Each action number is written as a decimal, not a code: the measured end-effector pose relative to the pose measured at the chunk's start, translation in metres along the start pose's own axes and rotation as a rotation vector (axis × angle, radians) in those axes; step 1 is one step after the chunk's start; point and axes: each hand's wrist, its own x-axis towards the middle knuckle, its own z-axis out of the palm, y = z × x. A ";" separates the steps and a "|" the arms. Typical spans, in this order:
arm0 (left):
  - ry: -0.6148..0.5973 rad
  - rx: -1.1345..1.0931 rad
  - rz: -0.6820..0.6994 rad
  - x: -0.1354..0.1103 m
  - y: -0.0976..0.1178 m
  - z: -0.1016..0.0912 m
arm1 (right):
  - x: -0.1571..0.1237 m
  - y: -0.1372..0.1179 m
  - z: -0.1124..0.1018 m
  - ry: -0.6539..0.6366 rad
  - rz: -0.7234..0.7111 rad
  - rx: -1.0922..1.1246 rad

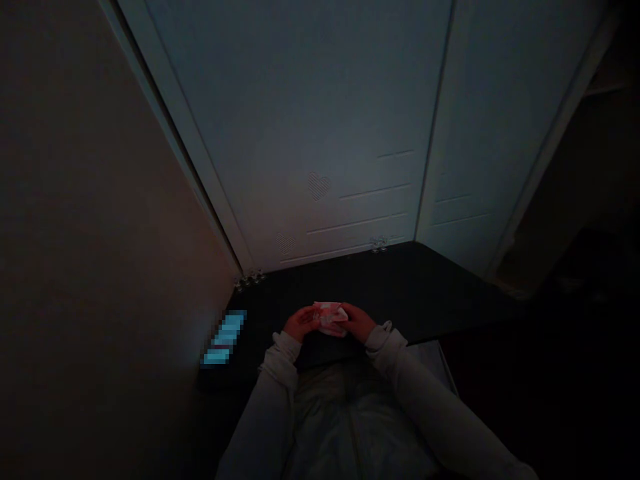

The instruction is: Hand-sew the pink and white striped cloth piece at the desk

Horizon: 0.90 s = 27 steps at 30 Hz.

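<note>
The room is very dark. Both of my hands meet over a dark tabletop [415, 287] and hold a small pale, reddish crumpled thing [330, 318], perhaps paper or a wrapper. My left hand [300, 324] grips its left side with curled fingers. My right hand [358, 322] pinches its right side. Pale long sleeves cover both arms.
A glowing blue screen [225, 338], blurred out, lies on the table's left end. White panelled doors [320, 133] with heart cut-outs stand behind the table. A plain wall [90, 233] is on the left. Darkness hides the right side.
</note>
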 end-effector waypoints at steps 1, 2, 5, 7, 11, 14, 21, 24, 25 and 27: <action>0.018 -0.016 -0.002 0.000 0.000 0.001 | 0.000 0.000 0.000 0.012 0.002 -0.005; 0.031 -0.031 -0.007 -0.001 0.001 0.002 | 0.000 0.000 0.000 0.023 0.004 -0.006; 0.038 -0.040 -0.044 -0.001 0.002 0.003 | -0.001 -0.001 -0.001 0.044 0.013 0.009; 0.046 -0.009 -0.071 -0.001 0.004 0.003 | -0.002 -0.002 -0.001 0.048 0.018 0.018; 0.052 0.060 -0.100 -0.001 0.007 0.006 | -0.002 -0.004 -0.002 0.059 0.014 0.026; 0.025 0.096 -0.132 -0.003 0.010 0.009 | -0.002 -0.005 -0.002 0.063 -0.001 0.053; 0.002 0.131 -0.120 -0.001 0.005 0.006 | -0.002 -0.005 -0.002 0.071 0.039 0.063; -0.011 0.132 -0.089 0.001 0.001 0.003 | -0.001 -0.006 -0.001 0.063 0.032 0.089; -0.012 0.129 -0.084 0.002 0.000 0.001 | -0.001 -0.006 -0.001 0.050 0.015 0.099; -0.023 0.119 -0.081 0.002 -0.002 -0.001 | 0.000 -0.006 -0.001 0.006 -0.027 0.109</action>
